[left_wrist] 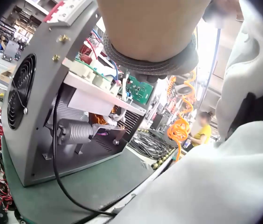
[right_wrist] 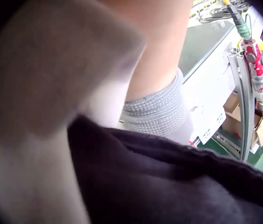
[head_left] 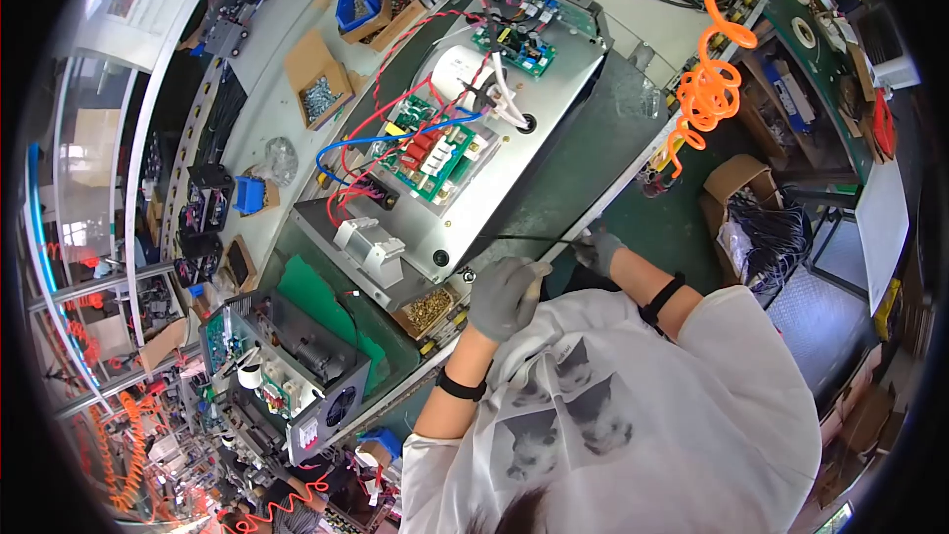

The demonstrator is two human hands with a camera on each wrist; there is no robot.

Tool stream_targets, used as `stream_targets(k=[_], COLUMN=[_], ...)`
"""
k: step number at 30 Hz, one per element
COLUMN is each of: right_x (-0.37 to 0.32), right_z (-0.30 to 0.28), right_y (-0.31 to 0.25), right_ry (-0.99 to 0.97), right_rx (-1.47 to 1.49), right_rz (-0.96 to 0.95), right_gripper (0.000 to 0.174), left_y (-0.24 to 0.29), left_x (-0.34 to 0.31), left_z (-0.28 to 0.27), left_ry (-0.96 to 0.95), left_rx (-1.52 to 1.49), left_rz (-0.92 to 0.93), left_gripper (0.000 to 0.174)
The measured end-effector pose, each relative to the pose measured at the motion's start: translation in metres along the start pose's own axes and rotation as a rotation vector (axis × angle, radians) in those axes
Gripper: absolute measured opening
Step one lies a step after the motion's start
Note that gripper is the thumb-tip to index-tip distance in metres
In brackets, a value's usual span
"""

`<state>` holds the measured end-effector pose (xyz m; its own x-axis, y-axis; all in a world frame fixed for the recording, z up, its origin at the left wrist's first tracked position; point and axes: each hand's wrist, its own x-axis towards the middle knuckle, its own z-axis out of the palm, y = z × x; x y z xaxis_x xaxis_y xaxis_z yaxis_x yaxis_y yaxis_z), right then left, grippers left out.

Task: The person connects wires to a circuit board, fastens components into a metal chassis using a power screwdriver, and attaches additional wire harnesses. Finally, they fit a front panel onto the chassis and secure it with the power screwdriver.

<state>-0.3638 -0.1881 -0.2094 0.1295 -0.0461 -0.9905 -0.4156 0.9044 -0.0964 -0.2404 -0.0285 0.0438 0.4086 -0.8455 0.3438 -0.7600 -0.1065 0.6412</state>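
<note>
trailing right from the metal unit (head_left: 514, 163), the black cable (head_left: 534, 237) looks light and springy, best pinched mid-length. the right hand (head_left: 598, 252) is at it, the left hand (head_left: 504, 299) nearby; how closed, holding what, i can't tell.

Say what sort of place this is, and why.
Probably an electronics assembly workshop: an open metal chassis with green circuit boards exposed, small brass-coloured parts in bulk, and a coiled orange hose by the bench.

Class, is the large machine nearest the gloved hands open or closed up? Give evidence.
Open: the machine shows its green circuit board and white cylinder uncovered.
</note>
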Motion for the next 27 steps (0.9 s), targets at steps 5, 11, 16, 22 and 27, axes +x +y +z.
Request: stream_targets(k=[5,11,16,22,27], right_x=[-0.044,-0.223,-0.247,-0.181,-0.145], right_z=[-0.028,0.005,-0.009,0.029,0.093], right_y=[-0.007,-0.051,-0.105,-0.072,-0.046], right_ry=[-0.127,-0.523,-0.784,-0.367,-0.541], right_rx=[0.012,-0.18,0.106,-0.889,-1.514], right_rz=[-0.875,-1.147,-1.034,-1.708,-1.476], right_gripper=[0.013,0.026,0.031,0.032,0.034], left_y=[-0.001,-0.002,-0.018,-0.013,0.01], left_x=[0.022,0.035,0.025,0.01,-0.031], left_z=[0.03,0.077,0.081,0.051,0.004], left_ry=[-0.036,-0.5,-0.523,-0.203,0.104], left_rx=[-0.015,-0.063,-0.07,0.219,0.426], left_rz=[-0.067,-0.296,-0.199,-0.155,-0.4], left_gripper=[0.018,0.035,0.028,0.016,0.026])
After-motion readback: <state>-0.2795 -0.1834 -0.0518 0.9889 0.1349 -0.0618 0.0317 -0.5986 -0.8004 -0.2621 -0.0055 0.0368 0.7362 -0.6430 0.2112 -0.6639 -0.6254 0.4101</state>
